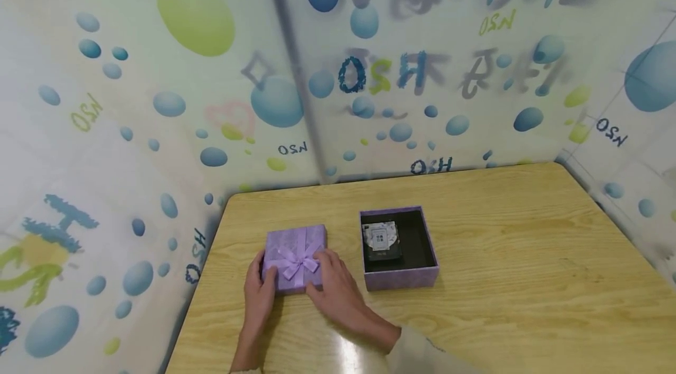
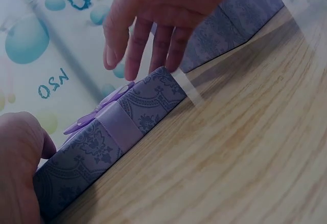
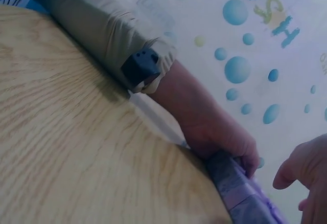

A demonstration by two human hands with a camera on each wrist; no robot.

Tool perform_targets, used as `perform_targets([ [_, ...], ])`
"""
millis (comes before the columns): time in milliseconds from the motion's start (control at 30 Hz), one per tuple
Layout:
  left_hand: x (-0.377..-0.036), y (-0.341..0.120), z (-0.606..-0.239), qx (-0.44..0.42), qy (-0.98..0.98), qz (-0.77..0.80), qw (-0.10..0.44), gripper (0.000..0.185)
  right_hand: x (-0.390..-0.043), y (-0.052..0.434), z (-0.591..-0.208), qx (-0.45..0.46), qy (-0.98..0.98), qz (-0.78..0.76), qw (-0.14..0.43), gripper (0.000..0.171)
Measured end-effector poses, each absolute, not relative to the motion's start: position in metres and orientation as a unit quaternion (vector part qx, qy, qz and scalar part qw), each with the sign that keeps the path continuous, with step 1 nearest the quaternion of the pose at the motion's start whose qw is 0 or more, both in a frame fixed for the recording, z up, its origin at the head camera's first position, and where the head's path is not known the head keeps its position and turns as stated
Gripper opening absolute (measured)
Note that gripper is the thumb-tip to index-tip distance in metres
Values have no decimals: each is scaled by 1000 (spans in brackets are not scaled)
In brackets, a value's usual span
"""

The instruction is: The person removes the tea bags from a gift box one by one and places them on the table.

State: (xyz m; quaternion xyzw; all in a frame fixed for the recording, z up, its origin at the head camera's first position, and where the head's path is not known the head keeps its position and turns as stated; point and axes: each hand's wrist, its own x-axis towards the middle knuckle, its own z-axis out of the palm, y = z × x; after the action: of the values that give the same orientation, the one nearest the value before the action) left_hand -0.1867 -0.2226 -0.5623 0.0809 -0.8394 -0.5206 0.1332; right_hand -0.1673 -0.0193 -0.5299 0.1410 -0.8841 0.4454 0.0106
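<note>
A purple lid (image 1: 294,256) with a ribbon bow (image 1: 294,263) is held flat on the wooden table (image 1: 528,280) between both hands. The left hand (image 1: 260,289) is curled against the lid's left near edge, thumb and fingers gripping its side wall. The right hand (image 1: 335,286) is laid over the lid's right near corner; in the left wrist view its fingers (image 2: 153,45) are seen loosely bent, with the tips just above the top edge, so a firm hold cannot be told. A pale ribbon band (image 2: 120,127) is wrapped across the lid's patterned side.

Just right of the right hand, apart from the lid, the open box (image 1: 399,248) is set with its dark lining showing. Inside it a small item with a printed label (image 1: 381,238) is lying; the label is too small to be read.

On the wall (image 1: 158,98) beyond the hands, bubbles are printed, with "H2O" repeated in mirror writing, read as "O2H".
</note>
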Motion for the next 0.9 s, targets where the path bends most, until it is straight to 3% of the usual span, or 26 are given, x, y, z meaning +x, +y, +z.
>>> perform_targets([
  [167, -187, -223, -566, 86, -841, -517, 138, 54, -164, -14, -515, 162, -883, 440, 26, 47],
  [500, -195, -216, -563, 107, -832, -521, 159, 52, -157, 8, -477, 152, -851, 501, 46, 39],
  [567, -195, -211, -561, 112, -834, -509, 181, 51, -156, 16, -473, 140, -850, 505, 52, 40],
  [800, -198, -193, -541, 67, -847, -401, 342, 50, -159, 41, -467, 127, -853, 494, 108, 36],
  [900, -201, -178, -526, 33, -826, -443, 348, 48, -161, 53, -466, 121, -850, 496, 128, 35],
])
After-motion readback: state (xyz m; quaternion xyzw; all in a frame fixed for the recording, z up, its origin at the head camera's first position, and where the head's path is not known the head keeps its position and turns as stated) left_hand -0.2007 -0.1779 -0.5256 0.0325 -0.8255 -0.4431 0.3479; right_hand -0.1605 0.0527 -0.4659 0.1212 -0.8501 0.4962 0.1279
